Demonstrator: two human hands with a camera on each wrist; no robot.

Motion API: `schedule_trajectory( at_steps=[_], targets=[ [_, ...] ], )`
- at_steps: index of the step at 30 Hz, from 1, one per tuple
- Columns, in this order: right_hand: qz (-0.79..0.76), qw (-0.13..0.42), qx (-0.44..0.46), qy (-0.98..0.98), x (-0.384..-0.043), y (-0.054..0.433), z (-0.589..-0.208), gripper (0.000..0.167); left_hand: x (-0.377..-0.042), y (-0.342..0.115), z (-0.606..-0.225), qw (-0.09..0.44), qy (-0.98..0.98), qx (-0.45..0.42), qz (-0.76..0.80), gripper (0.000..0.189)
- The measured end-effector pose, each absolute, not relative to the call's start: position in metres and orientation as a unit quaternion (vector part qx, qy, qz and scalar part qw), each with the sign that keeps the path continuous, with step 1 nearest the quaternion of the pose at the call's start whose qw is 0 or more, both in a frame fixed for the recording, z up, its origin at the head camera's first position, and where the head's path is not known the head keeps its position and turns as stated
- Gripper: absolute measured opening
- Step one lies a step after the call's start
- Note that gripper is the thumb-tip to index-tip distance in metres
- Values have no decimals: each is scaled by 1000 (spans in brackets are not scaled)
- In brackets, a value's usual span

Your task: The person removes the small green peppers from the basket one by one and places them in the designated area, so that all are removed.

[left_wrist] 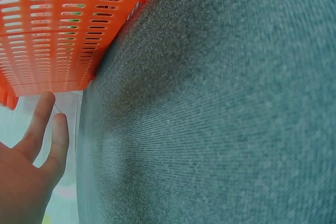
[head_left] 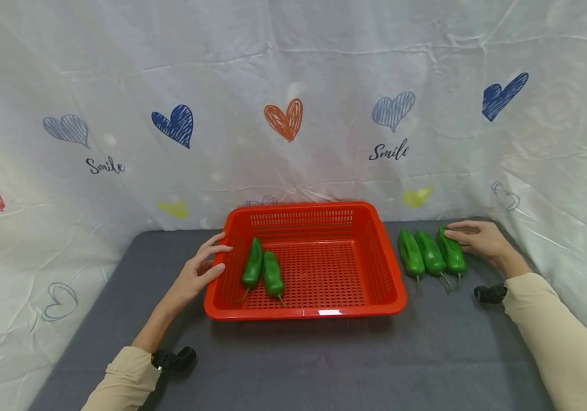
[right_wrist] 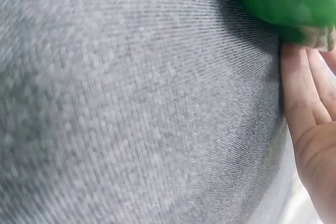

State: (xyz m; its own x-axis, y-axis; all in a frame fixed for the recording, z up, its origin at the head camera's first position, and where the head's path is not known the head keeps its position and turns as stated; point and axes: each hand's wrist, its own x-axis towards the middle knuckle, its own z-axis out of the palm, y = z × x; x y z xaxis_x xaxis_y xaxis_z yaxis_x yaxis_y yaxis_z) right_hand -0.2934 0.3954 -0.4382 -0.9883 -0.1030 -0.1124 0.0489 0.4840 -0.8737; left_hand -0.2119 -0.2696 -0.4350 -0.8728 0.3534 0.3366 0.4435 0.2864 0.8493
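A red plastic basket sits at the table's middle, with two green peppers lying at its left inside. My left hand is at the basket's left rim, fingers spread and loosely extended. In the left wrist view, straight fingers show by the basket's slotted wall. To the basket's right, three more green peppers lie in a row, stems toward me. Fingers of my right hand touch the far end of the rightmost pepper. Up close, the right fingers look straight against that pepper.
A dark grey cloth covers the table. Behind it hangs a pale curtain printed with hearts and the word Smile. The basket's raised walls stand between the two groups of peppers. A dark band with a small device is on each wrist.
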Motion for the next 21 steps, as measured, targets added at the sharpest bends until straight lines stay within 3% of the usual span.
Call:
schedule_trajectory(
  at_steps=[21],
  targets=[
    [-490,38,-46,870,-274,398,-428,64,-211,-270,-435,31,-798,-243,-550,37]
  ],
)
